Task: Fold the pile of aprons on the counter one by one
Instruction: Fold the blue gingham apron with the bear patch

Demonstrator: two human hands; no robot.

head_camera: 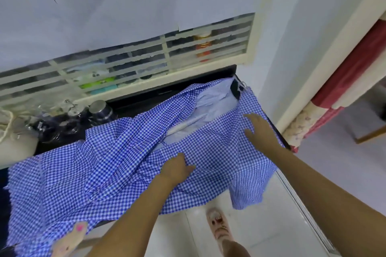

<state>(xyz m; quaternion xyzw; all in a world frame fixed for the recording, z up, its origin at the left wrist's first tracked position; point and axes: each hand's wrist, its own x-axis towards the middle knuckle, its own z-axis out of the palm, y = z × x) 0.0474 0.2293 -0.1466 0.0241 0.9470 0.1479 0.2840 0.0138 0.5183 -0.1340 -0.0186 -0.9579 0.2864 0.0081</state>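
Observation:
A blue-and-white checked apron [87, 173] lies spread and rumpled over the dark counter [133, 108], its right corner hanging over the front edge. A pale blue striped cloth [211, 106] shows in the gap of the apron near the back right. My left hand [176, 166] rests on the middle of the checked cloth with fingers bent onto the fabric. My right hand [259, 129] lies flat on the apron's right part, fingers straight and spread.
Steel cups and glassware [83, 115] stand at the counter's back left beside a white bundle [14, 142]. A louvred window [146, 62] runs behind. A wall and a doorway with a red curtain [344, 81] are on the right. My feet [219, 225] stand on white tiles.

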